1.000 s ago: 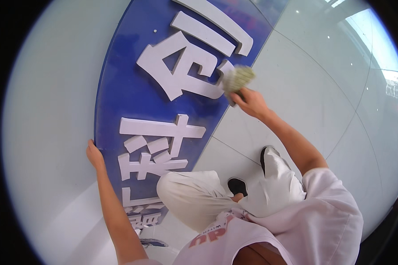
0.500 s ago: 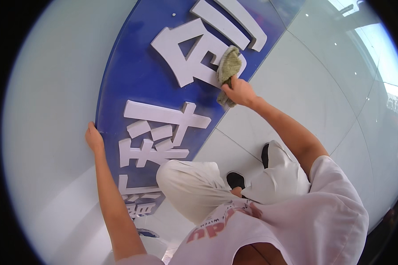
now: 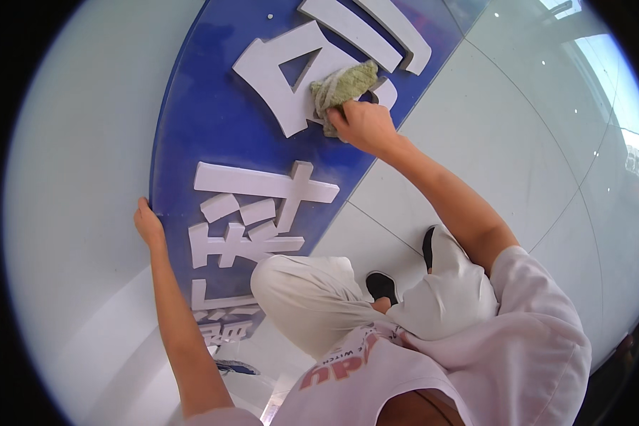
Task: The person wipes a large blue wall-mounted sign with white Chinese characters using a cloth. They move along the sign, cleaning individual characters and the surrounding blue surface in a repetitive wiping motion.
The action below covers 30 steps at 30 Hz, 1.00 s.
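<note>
A green cloth (image 3: 344, 86) is bunched in my right hand (image 3: 366, 128), its fingers closed round it. The cloth lies against a raised white character (image 3: 270, 67) on a long blue sign panel (image 3: 263, 149). My left hand (image 3: 148, 224) rests on the panel's left edge; its fingertips curl over the rim and are partly hidden. Between the hands, another raised white character (image 3: 263, 181) stands out from the blue face. Smaller white lettering (image 3: 224, 332) runs on toward the panel's lower end, beside my knee.
Pale floor tiles (image 3: 490, 170) with thin dark seams spread to the right. My bent legs in white trousers (image 3: 305, 298) and a black shoe (image 3: 382, 286) are close to the panel's right edge. A pale smooth surface (image 3: 85, 177) lies left of the panel. Bright reflections show at the upper right.
My right hand has moved left and slightly up with the cloth, across the upper white character. My left hand stays at the panel's edge.
</note>
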Each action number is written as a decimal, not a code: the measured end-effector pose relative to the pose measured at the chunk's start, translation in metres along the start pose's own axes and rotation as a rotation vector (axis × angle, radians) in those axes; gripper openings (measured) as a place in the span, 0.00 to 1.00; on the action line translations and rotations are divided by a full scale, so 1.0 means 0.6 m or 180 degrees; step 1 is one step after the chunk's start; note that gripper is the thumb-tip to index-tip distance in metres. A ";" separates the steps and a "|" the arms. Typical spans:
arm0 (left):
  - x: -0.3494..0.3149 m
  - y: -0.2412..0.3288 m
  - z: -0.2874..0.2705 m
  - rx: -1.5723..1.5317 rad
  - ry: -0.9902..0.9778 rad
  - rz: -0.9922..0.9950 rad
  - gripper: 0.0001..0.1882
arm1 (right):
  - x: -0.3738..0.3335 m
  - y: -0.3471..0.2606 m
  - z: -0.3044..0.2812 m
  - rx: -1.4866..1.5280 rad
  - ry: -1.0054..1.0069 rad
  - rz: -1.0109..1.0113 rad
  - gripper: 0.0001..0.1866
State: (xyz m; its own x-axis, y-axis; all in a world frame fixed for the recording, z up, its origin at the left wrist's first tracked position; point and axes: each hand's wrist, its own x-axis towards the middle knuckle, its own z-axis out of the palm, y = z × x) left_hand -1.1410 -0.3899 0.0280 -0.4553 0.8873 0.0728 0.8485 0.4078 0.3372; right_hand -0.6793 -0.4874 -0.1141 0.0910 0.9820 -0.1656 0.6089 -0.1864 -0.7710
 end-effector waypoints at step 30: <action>-0.016 0.013 0.001 -0.0273 -0.0067 0.0039 0.27 | 0.030 0.065 -0.001 0.0164 -0.0392 -0.0307 0.23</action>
State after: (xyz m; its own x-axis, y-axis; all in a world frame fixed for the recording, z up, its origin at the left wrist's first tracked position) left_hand -1.1297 -0.3947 0.0293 -0.4387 0.8968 0.0581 0.8274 0.3778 0.4156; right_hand -0.6533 -0.4769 -0.1471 -0.0652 0.9848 -0.1608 0.5686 -0.0958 -0.8170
